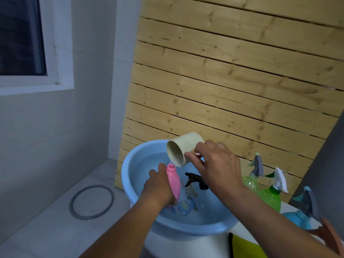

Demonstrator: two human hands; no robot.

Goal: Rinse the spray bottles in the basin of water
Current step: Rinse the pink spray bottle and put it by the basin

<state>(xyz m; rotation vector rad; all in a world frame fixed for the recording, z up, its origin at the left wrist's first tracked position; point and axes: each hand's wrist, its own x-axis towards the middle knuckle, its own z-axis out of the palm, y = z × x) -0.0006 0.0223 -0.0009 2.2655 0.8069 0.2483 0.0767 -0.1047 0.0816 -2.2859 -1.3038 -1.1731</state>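
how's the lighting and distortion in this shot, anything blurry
Head view: dim, cool light, no harsh glare; wide-angle bending tilts the wooden slat panel; the blue spray bottle at the right edge is soft, while the pink bottle and cup read clearly.

Both forearms are bare all the way up to where they leave view, with no sleeve or cuff showing on either. The left hand (pixel 158 187) wears no glove, ring or band that I can make out. The right hand (pixel 217 164) and its wrist look just as unadorned
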